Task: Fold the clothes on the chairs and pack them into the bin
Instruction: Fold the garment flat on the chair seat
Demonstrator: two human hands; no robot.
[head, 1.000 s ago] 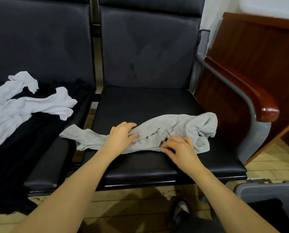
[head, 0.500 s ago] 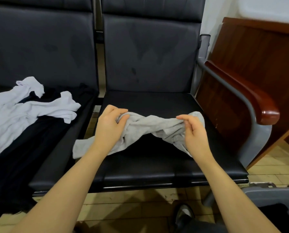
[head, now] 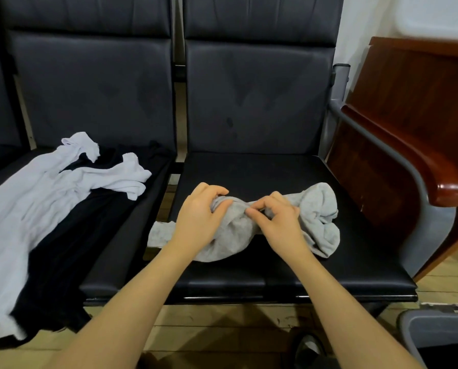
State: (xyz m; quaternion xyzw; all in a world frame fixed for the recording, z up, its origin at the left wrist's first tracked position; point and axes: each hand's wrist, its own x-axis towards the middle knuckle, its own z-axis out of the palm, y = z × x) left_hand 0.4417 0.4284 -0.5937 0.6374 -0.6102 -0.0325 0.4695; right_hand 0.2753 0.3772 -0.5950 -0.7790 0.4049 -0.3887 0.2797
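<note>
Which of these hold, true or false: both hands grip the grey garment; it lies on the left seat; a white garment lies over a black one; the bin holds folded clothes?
1. Both the left hand and right hand grip the grey garment. True.
2. It lies on the left seat. False: on the right seat.
3. A white garment lies over a black garment. True.
4. The bin holds folded clothes. False: none are visible in it.

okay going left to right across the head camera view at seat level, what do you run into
White garment → black garment → left hand → right hand → bunched end of the grey garment both hands grip → wooden armrest.
</note>
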